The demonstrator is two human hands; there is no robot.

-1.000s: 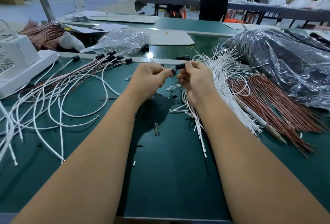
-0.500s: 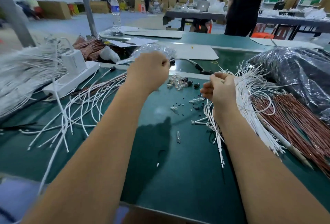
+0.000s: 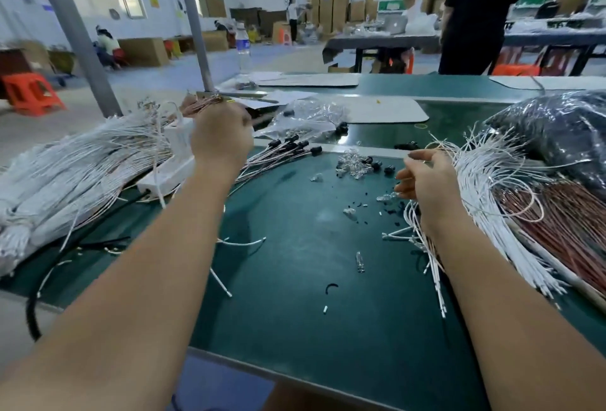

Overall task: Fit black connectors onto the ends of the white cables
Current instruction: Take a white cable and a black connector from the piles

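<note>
Left hand (image 3: 220, 138): raised over the left side of the bench (image 3: 295, 312), fingers curled out of view behind the knuckles; a thin white cable (image 3: 159, 161) hangs just beside it, but whether it is pinched cannot be told. One second ago this hand was held against the right hand at the bench centre, a black connector between them; it is now carried well apart, toward the finished cables (image 3: 278, 154), whose black-capped ends lie fanned just right of it.

Right hand (image 3: 423, 177): hovers at the near edge of the bare white cables (image 3: 485, 187), fingers loosely curled, nothing seen held.

Loose black connectors (image 3: 377, 164): scattered among clear pieces between the two hands.

Reading: one fitting is judged complete and being set aside; the next cable is likely to be drawn by the right hand.
</note>
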